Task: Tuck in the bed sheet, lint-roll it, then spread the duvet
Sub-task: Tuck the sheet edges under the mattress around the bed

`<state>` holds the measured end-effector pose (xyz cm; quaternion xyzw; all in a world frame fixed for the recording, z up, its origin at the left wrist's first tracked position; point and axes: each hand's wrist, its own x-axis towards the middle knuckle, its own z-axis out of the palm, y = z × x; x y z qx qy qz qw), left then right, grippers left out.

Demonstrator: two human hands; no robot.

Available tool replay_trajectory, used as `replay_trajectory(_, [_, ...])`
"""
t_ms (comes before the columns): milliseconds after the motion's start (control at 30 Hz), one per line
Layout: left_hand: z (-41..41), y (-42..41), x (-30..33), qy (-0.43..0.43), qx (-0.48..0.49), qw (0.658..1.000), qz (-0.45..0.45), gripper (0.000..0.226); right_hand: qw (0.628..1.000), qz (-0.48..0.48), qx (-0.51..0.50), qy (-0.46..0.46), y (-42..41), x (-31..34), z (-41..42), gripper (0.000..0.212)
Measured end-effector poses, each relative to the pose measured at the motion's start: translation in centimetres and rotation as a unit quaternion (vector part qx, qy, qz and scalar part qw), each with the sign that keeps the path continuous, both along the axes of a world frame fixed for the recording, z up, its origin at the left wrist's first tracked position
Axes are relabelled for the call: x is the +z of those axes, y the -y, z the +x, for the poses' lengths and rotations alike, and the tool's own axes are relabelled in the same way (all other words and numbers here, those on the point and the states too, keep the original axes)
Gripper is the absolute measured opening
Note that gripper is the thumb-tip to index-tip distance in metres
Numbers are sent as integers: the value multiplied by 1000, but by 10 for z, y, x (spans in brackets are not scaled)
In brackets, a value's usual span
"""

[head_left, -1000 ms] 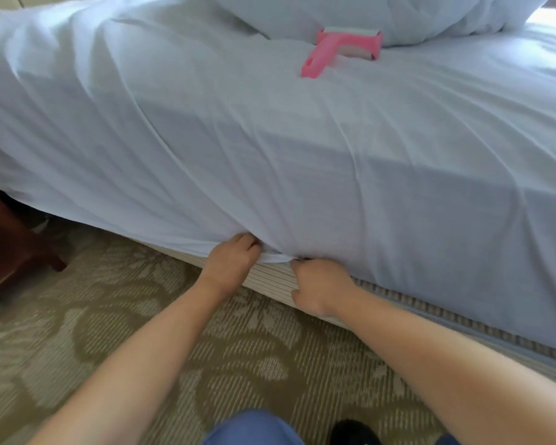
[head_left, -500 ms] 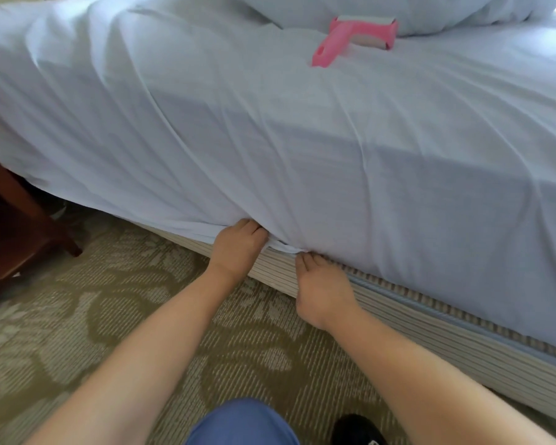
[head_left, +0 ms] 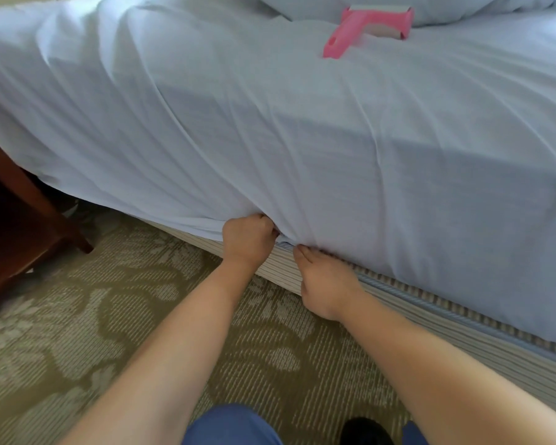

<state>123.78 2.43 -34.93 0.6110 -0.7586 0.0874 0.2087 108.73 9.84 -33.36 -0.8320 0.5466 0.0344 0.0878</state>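
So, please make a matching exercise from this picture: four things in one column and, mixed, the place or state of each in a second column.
Column 1
1. lint roller
2. left hand
3. right hand
4. wooden furniture

Column 2
A. fingers flat at the seam below the sheet's edge
B. on the carpet, at the left edge of the view
C. fist closed on the sheet's lower edge
D. lying on top of the bed, untouched

Pairs: 1-D, 2-C, 3-A, 4-B
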Motion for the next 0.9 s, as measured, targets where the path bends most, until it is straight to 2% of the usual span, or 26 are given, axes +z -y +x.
replay_trajectory(100, [1,5,1,18,32,998,52,28,999,30,-29,-13,11,-4,8,78])
replay_trajectory(167, [7,11,-2,-16,28,992,122,37,998,43,-55,1,18,-7,12,81])
replay_trajectory(233, [20,14,-1,-39,-12,988,147,47,996,55,-75,7,26,-10,14,81])
replay_trajectory(367, [46,6,-11,-19,-56,990,126,35,993,54,-108,0,35,-15,19,86])
replay_trajectory(433, [52,-1,-14,36,-59,988,137,36,992,53,-114,-24,33,-16,23,89])
replay_trajectory(500, [51,-6,-17,74,-32,987,142,35,993,29,-106,-41,28,-18,25,87])
replay_trajectory(667, [39,-10,-13,51,68,992,97,22,995,-73,-15,-69,16,-17,26,72])
replay_trajectory(700, [39,-10,-11,18,92,991,92,22,995,-73,15,-70,15,-16,27,68])
replay_trajectory(767, [42,-3,-5,-120,135,977,110,24,996,-62,40,-57,12,-13,29,63])
replay_trajectory(833, [48,7,-4,-258,117,946,160,21,997,-54,37,-38,13,-11,29,63])
replay_trajectory(900, [51,6,-5,-314,74,923,208,33,998,-52,26,-16,16,-9,29,62])
